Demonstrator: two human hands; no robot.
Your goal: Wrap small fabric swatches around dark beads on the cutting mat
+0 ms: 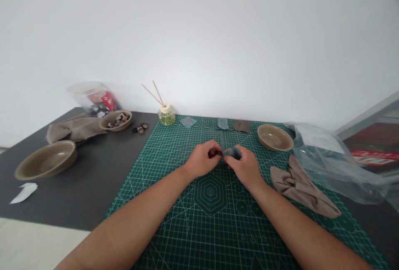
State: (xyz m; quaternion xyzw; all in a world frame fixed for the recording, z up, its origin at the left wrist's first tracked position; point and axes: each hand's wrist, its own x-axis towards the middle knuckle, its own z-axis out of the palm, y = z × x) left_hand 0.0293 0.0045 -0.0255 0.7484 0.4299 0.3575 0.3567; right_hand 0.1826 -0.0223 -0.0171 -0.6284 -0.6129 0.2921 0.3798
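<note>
Over the middle of the green cutting mat (218, 243), which lies on a dark desk (102, 178), two bare hands are brought close together, fingertips nearly meeting. The left hand (200, 159) has its grip pinched on a small dark piece (219, 152); the right hand (247, 165) has its grip closed round a blue-grey piece (232, 152), cloth by the look of it, just beside the dark one, though I can't tell whether the two touch. Along the mat's far edge I see a pale bluish square (188, 122), a blue-grey patch (222, 123) and a brown patch (241, 126), with a reed diffuser (166, 116) at its far left corner. Toward the mat's far right corner sits a brown bowl (274, 137); nearer, on its right side, lie a crumpled taupe cloth (297, 187) and a clear plastic bag (336, 170) that spreads past its edge. Left of the mat are a few dark bits (141, 128), a small bowl (117, 129) of similar pieces, a clear tub (81, 100) behind it, a rumpled brown cloth (76, 128), a larger bowl (48, 159) and a white scrap (25, 192).
</note>
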